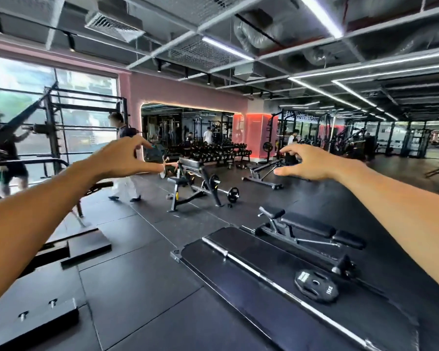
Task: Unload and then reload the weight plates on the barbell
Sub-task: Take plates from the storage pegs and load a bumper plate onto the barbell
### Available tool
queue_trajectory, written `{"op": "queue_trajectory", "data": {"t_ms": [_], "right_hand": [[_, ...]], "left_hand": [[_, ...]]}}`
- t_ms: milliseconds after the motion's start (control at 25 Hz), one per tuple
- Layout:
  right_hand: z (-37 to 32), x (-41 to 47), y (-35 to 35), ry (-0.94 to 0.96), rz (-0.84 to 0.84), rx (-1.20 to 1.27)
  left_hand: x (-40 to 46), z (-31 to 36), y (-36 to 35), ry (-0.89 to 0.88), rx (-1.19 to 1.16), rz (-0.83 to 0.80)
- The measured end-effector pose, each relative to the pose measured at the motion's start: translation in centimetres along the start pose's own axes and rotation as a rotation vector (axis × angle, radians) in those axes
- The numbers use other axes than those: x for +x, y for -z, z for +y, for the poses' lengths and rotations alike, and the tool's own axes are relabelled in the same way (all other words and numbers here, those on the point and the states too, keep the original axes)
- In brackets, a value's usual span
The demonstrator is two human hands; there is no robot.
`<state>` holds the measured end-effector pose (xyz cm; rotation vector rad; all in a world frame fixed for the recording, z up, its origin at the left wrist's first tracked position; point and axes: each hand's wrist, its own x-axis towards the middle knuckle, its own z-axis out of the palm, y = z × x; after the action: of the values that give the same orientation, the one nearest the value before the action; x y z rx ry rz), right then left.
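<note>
A bare silver barbell [271, 282] lies diagonally on a black lifting platform [228, 323] at the lower middle, with no plate on its visible near end. One black 15 kg weight plate [316, 285] lies flat on the platform just right of the bar. Both my arms are stretched out in front at chest height, well above the bar. My left hand [123, 158] holds nothing, its fingers loosely curved with thumb apart. My right hand [306, 162] mirrors it, fingers relaxed and empty.
A black adjustable bench [312, 228] stands just behind the platform. Farther back are a bench-press station with a loaded bar [200, 186], dumbbell racks [213, 152] and a power rack [53, 127] by the window. Two people stand at the left, others far off.
</note>
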<state>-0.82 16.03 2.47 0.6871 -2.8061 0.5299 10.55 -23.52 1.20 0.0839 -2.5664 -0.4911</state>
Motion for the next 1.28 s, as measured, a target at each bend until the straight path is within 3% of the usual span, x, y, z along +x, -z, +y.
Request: {"op": "queue_trajectory", "data": {"t_ms": [480, 760, 1040, 1280], "right_hand": [[-0.1, 32.4, -13.1, 0.164, -0.062, 0.107], [-5.0, 49.1, -18.7, 0.295, -0.119, 0.116], [-10.8, 64.5, -28.0, 0.491, -0.200, 0.161], [-19.9, 75.2, -33.8, 0.722, -0.300, 0.244]], "left_hand": [[18.9, -14.0, -6.5, 0.177, 0.140, 0.051], [28.5, -23.7, -7.1, 0.286, 0.229, 0.097], [32.6, -33.2, -9.0, 0.481, 0.351, 0.137], [33.4, -39.2, -7.8, 0.698, 0.402, 0.245]]}}
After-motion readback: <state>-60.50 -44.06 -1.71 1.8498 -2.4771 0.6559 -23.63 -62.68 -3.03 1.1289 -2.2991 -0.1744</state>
